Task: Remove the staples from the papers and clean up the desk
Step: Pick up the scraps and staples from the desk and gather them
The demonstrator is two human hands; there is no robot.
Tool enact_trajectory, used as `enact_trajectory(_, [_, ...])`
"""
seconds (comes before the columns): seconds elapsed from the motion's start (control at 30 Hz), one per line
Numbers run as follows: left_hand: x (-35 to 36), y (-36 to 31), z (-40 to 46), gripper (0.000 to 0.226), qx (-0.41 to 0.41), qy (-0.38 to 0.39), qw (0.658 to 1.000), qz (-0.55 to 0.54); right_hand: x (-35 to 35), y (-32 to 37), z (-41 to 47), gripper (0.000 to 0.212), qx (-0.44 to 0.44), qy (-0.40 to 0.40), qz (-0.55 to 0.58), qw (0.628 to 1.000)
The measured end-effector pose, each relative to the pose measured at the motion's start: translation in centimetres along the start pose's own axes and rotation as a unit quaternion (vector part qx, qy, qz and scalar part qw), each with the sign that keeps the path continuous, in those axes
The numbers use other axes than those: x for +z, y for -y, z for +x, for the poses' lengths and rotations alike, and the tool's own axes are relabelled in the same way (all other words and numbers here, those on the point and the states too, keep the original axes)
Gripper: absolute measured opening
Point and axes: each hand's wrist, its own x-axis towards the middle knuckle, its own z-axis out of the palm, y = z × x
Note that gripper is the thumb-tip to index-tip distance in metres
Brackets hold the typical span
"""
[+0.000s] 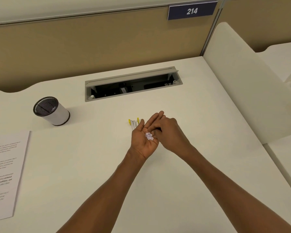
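Left hand [145, 140] palm-up cupping staples [149, 136], right hand [168, 133] pinching at them; papers [5, 174] leftward

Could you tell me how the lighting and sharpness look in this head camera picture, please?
Head view: soft, even, warm light; the mesh cup casts a faint shadow rightwards. Wide-angle bending curves the partition. Text on the papers at the left edge is blurred; the scraps in the left hand stay indistinct.
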Motion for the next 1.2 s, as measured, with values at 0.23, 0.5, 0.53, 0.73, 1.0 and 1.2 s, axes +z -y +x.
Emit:
enact_trajectory(0.23, [0.5, -0.3, -0.5, 0.06, 0.005, 0.021, 1.0, -0.012, -0.1, 1.0, 0.5, 0.015, -0.015, -0.018, -0.015, 1.0])
enact_trajectory(0.5, [0.5, -0.3, -0.2, 0.061, 0.01, 0.015, 1.0, -0.019, -0.5, 0.1, 0.1, 0.03, -0.034, -0.007, 0.012, 0.999])
enact_trajectory(0.53, [0.5, -0.3, -0.2, 0.061, 0.011, 0.013, 1.0, -0.023, -0.5, 0.0, 0.0, 0.028, -0.031, -0.021, 0.03, 0.999])
enact_trajectory(0.73, [0.3, -0.6, -0.8, 0.052, 0.022, 0.001, 0.999, -0.041, -1.3, -2.7, 0.6, 0.015, 0.084, -0.108, 0.339, 0.931])
enact_trajectory(1.0, [-0.7, -1.6, -1.2, 0.051, 0.03, -0.017, 0.999, -0.043, -2.3, -14.1, 2.5, 0.01, 0.248, -0.201, 0.132, 0.938])
enact_trajectory(1.2, [-0.8, -1.6, -1.4, 0.05, 0.025, -0.018, 0.999, -0.036, -1.9, -15.9, 4.1, 0.009, 0.169, -0.157, -0.003, 0.973])
